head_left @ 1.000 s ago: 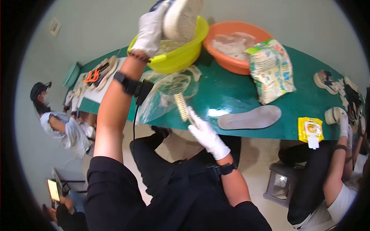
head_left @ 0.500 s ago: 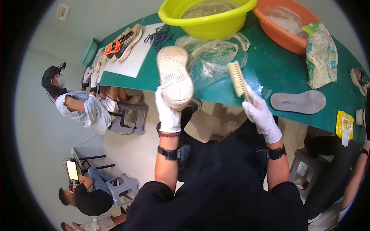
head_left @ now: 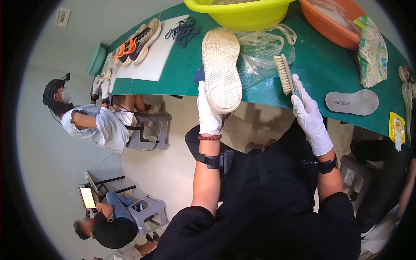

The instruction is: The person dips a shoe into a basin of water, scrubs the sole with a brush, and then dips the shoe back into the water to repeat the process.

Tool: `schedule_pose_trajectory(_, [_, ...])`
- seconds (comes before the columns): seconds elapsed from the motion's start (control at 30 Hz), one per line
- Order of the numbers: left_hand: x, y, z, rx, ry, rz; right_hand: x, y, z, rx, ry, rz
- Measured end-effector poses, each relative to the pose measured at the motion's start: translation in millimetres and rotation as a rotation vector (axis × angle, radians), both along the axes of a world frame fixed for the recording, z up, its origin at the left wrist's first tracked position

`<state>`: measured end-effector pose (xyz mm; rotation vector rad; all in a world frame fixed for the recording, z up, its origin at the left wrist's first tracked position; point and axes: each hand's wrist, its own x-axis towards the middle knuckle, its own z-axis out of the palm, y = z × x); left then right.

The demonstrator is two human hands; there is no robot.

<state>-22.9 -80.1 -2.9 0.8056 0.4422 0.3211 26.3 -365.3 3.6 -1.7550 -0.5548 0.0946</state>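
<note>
My gloved left hand (head_left: 209, 115) is closed round a shoe (head_left: 222, 71), whose pale patterned sole faces me; a strip of dark blue upper shows at its left side. To the right, my gloved right hand (head_left: 308, 113) grips a scrubbing brush (head_left: 284, 74), its cream bristles turned left toward the shoe. Brush and sole are apart. Behind the shoe a crumpled clear plastic bag (head_left: 264, 54) lies on the green table (head_left: 182, 87). A grey insole (head_left: 352, 102) rests on the table right of my right hand.
A yellow-green basin (head_left: 242, 21) and an orange basin (head_left: 333, 26) of sudsy water stand at the back, beside a detergent bag (head_left: 372, 54). Dark laces (head_left: 184, 32) and sneakers (head_left: 145, 41) lie left. A yellow packet (head_left: 396, 126) sits right. A gloved co-worker (head_left: 84, 115) sits left.
The view has shifted. The shoe has come more upright and closer to the brush in the picture. Both hands keep their hold, and the brush is still off the sole.
</note>
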Motion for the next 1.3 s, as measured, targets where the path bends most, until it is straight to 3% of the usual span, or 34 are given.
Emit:
schedule_pose_trajectory(0.1, [3,12,-25,0.038,-0.09,-0.013,-6,10,22,-0.242,-0.19,0.067])
schedule_pose_trajectory(0.27, [1,5,-14,0.015,0.004,-0.016,-14,48,67,-0.647,-0.282,0.287])
schedule_pose_trajectory(0.37, [-5,-1,-2,0.096,0.003,-0.016,-7,63,38,-0.295,-0.502,0.272])
schedule_pose_trajectory(0.47, [-8,-2,-1,0.141,-0.007,0.0,-6,65,52,-0.372,-0.505,0.267])
schedule_pose_trajectory(0.57, [-8,2,-9,0.087,-0.015,-0.012,-10,68,78,-0.618,-0.313,0.365])
schedule_pose_trajectory(0.73, [-2,1,-10,0.052,-0.133,-0.043,-18,86,76,-0.827,-0.52,0.222])
schedule_pose_trajectory(0.87, [-6,3,-9,0.023,-0.026,-0.013,4,104,62,-0.876,-0.572,0.118])
schedule_pose_trajectory(0.97, [-3,4,-9,0.071,-0.004,0.007,33,114,54,-0.949,-0.777,0.218])
schedule_pose_trajectory(1.07, [-3,3,-11,0.069,-0.023,-0.007,75,126,43,-0.942,-0.818,-0.088])
schedule_pose_trajectory(1.1, [-4,2,-10,0.057,-0.018,-0.01,83,126,36,-0.974,-0.89,-0.064])
schedule_pose_trajectory(1.17, [1,6,-7,0.047,-0.015,-0.024,57,117,47,-0.805,-0.786,0.072])
schedule_pose_trajectory(1.2, [3,7,-8,0.031,0.007,-0.003,35,116,59,-0.922,-0.743,0.18])
schedule_pose_trajectory(1.3, [2,17,-20,0.005,0.014,-0.069,28,117,57,-0.941,-0.631,0.18])
